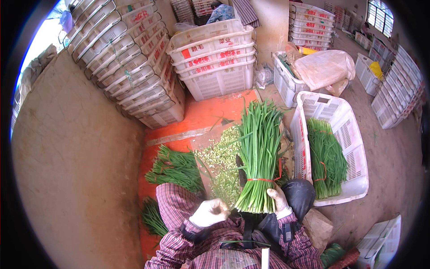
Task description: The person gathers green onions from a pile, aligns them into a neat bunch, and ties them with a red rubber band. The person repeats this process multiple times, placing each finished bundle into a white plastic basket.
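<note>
A large bunch of green garlic chives [260, 144] stands before me, its cut pale ends towards my body, with an orange-red band [260, 180] round its lower part. My right hand [279, 200], in a pale glove, holds the bunch at the lower right. My left hand [211, 212], in a white glove, is at the lower left of the bunch with thumb and fingertips pinched together; whether a thin leaf is between them I cannot tell. Beyond it, chopped stem pieces [221, 151] lie scattered on a board [205, 168].
Loose chives [178, 168] lie left on the orange sheet [198, 114]. A white plastic crate [356, 161] with banded chives [326, 158] stands at right. Stacked crates [215, 64] stand ahead and at the left beside a wall [77, 161]. Other people [221, 12] are in the background.
</note>
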`<action>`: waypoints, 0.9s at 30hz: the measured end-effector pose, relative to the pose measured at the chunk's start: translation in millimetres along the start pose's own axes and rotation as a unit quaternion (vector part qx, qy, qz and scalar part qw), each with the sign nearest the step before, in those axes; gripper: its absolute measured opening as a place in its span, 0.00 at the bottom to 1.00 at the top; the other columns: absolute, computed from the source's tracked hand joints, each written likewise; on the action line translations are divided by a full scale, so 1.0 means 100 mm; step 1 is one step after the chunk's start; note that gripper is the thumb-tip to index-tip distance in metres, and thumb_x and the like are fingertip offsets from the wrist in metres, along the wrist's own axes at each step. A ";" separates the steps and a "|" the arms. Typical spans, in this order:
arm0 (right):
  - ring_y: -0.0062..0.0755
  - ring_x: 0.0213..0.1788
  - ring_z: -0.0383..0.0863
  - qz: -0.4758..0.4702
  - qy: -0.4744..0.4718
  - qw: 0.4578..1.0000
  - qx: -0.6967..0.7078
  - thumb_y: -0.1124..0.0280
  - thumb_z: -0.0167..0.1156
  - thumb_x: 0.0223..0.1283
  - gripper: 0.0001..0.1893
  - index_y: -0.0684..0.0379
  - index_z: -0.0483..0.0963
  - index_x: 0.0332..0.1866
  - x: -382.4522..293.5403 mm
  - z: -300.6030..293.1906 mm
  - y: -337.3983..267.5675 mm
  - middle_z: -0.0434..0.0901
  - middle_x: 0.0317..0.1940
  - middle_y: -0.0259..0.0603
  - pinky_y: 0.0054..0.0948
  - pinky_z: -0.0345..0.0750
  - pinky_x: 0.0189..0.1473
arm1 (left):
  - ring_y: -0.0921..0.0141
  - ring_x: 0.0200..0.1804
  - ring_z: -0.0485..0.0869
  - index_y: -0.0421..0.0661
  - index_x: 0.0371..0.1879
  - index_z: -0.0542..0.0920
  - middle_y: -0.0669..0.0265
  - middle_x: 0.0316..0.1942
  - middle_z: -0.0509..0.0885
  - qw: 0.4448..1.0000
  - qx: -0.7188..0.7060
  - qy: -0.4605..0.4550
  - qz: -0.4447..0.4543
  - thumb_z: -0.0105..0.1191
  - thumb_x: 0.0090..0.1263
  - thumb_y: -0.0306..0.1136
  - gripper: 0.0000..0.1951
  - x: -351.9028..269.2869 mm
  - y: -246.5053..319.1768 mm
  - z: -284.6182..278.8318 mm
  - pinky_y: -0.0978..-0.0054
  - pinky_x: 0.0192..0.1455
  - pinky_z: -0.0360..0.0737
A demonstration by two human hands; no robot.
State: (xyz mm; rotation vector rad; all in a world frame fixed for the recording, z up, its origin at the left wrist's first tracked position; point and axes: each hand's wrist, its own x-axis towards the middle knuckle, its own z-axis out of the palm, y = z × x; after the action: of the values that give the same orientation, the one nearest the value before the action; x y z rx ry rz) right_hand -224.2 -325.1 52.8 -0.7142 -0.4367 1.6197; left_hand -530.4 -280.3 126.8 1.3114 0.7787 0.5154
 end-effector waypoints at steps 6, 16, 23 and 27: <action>0.34 0.60 0.84 0.006 0.001 1.000 0.010 0.62 0.74 0.63 0.39 0.63 0.65 0.75 0.00 0.01 0.01 0.81 0.60 0.42 0.37 0.84 0.63 | 0.76 0.43 0.83 0.40 0.42 0.83 0.68 0.40 0.85 0.985 -0.087 -0.135 -0.061 0.65 0.75 0.26 0.05 -0.38 -0.19 -0.20 0.75 0.51 0.81; 0.40 0.60 0.85 0.048 -0.011 0.998 -0.030 0.54 0.78 0.56 0.46 0.65 0.64 0.75 -0.07 0.09 0.01 0.81 0.62 0.46 0.41 0.83 0.65 | 0.72 0.45 0.87 0.37 0.62 0.81 0.62 0.47 0.89 0.979 -0.137 0.142 -0.038 0.57 0.83 0.34 0.16 0.48 -0.18 0.04 0.73 0.54 0.84; 0.36 0.59 0.85 0.075 -0.032 0.995 -0.060 0.58 0.75 0.60 0.42 0.65 0.64 0.75 -0.12 0.14 0.00 0.81 0.61 0.43 0.37 0.83 0.64 | 0.72 0.31 0.86 0.41 0.50 0.84 0.66 0.33 0.88 0.938 -0.255 0.225 -0.068 0.60 0.81 0.37 0.11 0.93 -0.10 0.10 0.74 0.40 0.85; 0.34 0.63 0.81 0.091 -0.033 0.992 -0.075 0.59 0.74 0.60 0.43 0.66 0.63 0.77 -0.10 0.13 0.01 0.79 0.64 0.43 0.36 0.79 0.67 | 0.75 0.30 0.85 0.43 0.42 0.84 0.69 0.31 0.87 0.932 -0.241 0.269 -0.028 0.62 0.79 0.34 0.07 0.97 -0.09 0.05 0.76 0.37 0.85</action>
State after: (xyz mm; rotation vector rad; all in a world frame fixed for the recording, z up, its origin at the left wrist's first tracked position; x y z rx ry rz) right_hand -232.8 -333.8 63.5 -0.8338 -0.5590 1.8002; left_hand -464.4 -214.8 97.6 0.6876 1.0523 0.9757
